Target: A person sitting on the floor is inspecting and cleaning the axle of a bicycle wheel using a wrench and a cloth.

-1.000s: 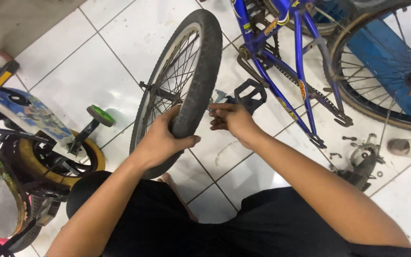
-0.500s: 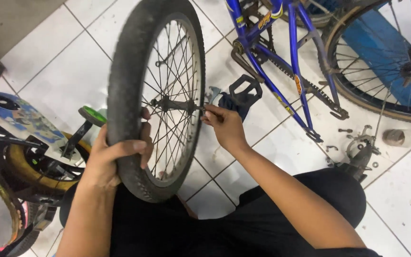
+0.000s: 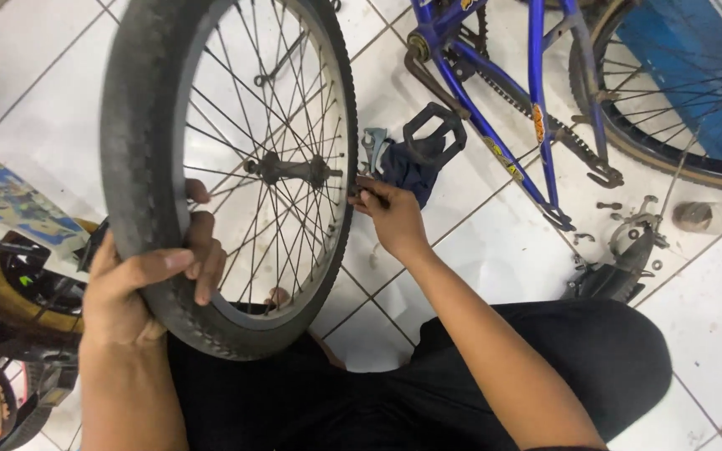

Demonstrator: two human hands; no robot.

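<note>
A spoked bicycle wheel with a black tyre [image 3: 131,150] stands upright in front of me, its hub and axle [image 3: 290,169] near the middle. My left hand [image 3: 139,280] wraps around the tyre and rim at the lower left. My right hand [image 3: 390,215] reaches to the right side of the wheel, fingertips pinched at the axle end; whatever small part they hold is hidden. My legs in black trousers [image 3: 545,359] lie below.
An upturned blue bicycle frame [image 3: 536,108] with pedal [image 3: 434,134], chain and rear wheel [image 3: 687,92] fills the upper right. A dark cloth and wrench [image 3: 373,149] lie beside the pedal. Loose nuts and a brake part [image 3: 628,242] sit on white tiles. A small colourful bicycle [image 3: 10,250] stands at left.
The wheel has been turned from edge-on to face me and has come closer. My left hand slid from the tyre's top to its lower left. My right hand stays at the axle.
</note>
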